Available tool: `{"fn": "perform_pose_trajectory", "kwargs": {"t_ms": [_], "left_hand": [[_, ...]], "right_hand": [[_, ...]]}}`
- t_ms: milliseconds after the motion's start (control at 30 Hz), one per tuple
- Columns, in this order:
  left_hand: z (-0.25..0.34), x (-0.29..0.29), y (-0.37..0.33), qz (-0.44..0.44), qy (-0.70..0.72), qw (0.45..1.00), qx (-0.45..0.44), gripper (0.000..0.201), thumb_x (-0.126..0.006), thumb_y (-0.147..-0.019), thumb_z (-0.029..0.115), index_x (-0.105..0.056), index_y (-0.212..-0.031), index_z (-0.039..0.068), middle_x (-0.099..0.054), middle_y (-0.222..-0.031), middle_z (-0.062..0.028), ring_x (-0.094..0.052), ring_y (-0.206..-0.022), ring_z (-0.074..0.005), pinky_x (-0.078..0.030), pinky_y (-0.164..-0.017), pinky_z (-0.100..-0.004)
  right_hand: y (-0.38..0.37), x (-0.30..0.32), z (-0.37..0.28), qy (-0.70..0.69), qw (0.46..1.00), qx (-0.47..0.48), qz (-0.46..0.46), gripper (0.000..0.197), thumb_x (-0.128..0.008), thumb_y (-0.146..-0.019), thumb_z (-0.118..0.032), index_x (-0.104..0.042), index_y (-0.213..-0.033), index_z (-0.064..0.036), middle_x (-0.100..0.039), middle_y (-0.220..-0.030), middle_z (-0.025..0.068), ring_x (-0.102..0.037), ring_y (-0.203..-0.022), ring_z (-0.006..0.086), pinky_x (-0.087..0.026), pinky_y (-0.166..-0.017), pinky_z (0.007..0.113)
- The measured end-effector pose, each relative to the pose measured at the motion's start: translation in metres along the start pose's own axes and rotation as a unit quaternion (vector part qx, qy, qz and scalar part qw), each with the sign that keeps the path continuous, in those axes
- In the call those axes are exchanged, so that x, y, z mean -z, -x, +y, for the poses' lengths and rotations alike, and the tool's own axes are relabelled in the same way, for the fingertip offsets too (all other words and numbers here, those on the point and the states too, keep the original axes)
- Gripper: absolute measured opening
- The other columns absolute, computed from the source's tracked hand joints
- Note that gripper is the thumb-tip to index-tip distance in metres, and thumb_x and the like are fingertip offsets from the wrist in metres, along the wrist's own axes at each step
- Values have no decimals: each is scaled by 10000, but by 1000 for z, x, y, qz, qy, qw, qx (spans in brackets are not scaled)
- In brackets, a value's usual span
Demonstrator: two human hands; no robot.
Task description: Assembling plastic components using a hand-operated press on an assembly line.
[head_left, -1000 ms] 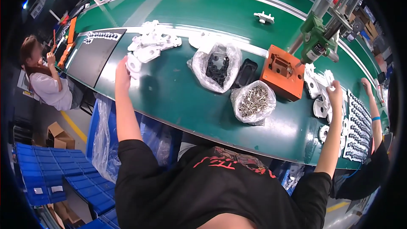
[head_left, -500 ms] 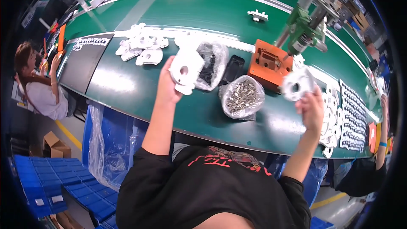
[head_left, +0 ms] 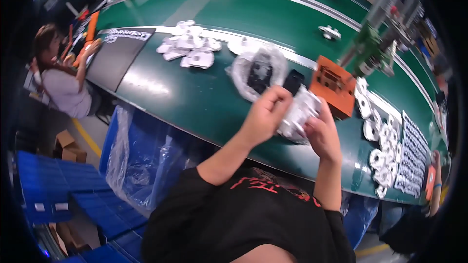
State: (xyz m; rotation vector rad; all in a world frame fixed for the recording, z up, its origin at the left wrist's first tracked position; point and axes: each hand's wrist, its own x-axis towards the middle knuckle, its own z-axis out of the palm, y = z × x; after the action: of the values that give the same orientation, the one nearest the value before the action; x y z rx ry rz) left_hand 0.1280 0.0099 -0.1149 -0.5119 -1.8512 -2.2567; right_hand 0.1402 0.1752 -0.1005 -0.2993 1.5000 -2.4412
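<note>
My left hand [head_left: 267, 116] is closed, its fingertips pinched together above the middle of the bench; what they hold, if anything, is too small to make out. Beside it, my right hand [head_left: 323, 135] grips a white cast part [head_left: 307, 108], blurred by motion. Both hands hover over the spot of the clear bag of screws, whose screws are mostly hidden. Just beyond my left hand stands a clear plastic bag of black parts [head_left: 260, 74]. A black tray [head_left: 293, 81] lies between that bag and an orange fixture block [head_left: 333, 87].
White cast parts are heaped at the left [head_left: 189, 45] and at the right [head_left: 383, 146]. A green press [head_left: 370, 51] rises behind the fixture. Small parts fill a sheet [head_left: 412, 158] at the far right. A co-worker [head_left: 63, 78] sits at the left; another person's arm [head_left: 435, 185] shows at the right.
My hands have come together at the middle from far apart. The white housing has left my left hand. The ringed white part no longer shows held out at the right. The view has shifted.
</note>
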Motion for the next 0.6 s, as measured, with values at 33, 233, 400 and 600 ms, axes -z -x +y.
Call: {"fn": "perform_pose_trajectory", "kwargs": {"t_ms": [33,233,400,600], "left_hand": [[2,-2,0,-23,-55,996,-69,62,-544,-881,75,-520,-890,19,-493,-815,-22,-453,-723,-65,-386,-651,-203],[16,-2,9,-63,34,996,-44,91,-529,-910,105,-503,-904,17,-508,-802,-7,-492,-662,-30,-405,-577,-194],[14,2,15,-133,162,977,46,145,-495,-936,134,-496,-989,-1,-509,-962,-44,-514,-862,-71,-435,-740,-228],[15,7,13,-161,189,961,120,168,-483,-941,137,-481,-1032,-4,-521,-1040,-67,-537,-937,-95,-472,-759,-266]], "right_hand": [[4,-1,0,55,998,1,15,461,-547,-802,-141,-384,-1216,-20,-515,-1062,79,-541,-954,147,-460,-798,280],[10,-19,-9,133,988,72,35,514,-640,-765,-51,-375,-1205,-43,-511,-962,64,-529,-742,107,-439,-535,205],[9,-15,-7,101,994,41,-4,624,-683,-752,-141,-358,-1275,-37,-527,-922,49,-538,-714,102,-441,-495,202],[11,-3,10,67,998,2,-10,526,-652,-803,-228,-412,-1222,-20,-559,-892,37,-550,-660,83,-429,-463,198]]}}
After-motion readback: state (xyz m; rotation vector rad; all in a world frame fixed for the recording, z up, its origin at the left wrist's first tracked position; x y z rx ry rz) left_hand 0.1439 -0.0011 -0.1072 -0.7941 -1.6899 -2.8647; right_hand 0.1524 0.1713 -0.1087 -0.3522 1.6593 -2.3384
